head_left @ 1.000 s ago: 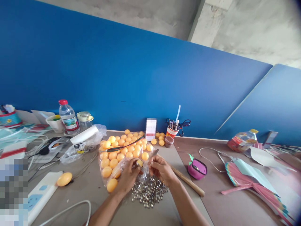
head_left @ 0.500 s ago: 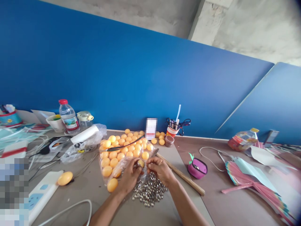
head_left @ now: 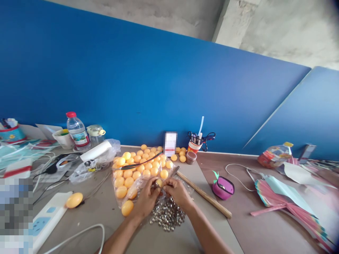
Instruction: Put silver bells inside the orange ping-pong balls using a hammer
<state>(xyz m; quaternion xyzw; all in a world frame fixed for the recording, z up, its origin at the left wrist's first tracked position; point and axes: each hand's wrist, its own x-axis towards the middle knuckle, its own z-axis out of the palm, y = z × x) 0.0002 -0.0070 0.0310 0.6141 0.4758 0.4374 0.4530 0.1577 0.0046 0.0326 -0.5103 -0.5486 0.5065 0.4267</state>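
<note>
My left hand [head_left: 148, 197] is closed around a yellowish-orange ball [head_left: 159, 182], much like a table tennis ball. My right hand [head_left: 177, 190] meets it from the right, fingertips pinched together against the ball's near side; anything between them is too small to make out. Below both hands lies a heap of small shiny silver metal pieces [head_left: 167, 216], round like beads or little bells, on clear plastic. Many orange balls [head_left: 136, 175] fill a clear plastic bag beyond my left hand, with a dark strap [head_left: 140, 163] lying across it.
A wooden stick [head_left: 206, 195] slants to the right of my hands, near a purple pouch [head_left: 224, 188]. A cup of scissors and pens [head_left: 194, 147] stands by the blue partition [head_left: 148, 77]. Leftward are a power strip [head_left: 49, 215], a water bottle [head_left: 77, 132] and cables.
My right hand has shifted slightly left, and its fingertips have come up against the ball in my left hand. The left hand stays almost in place.
</note>
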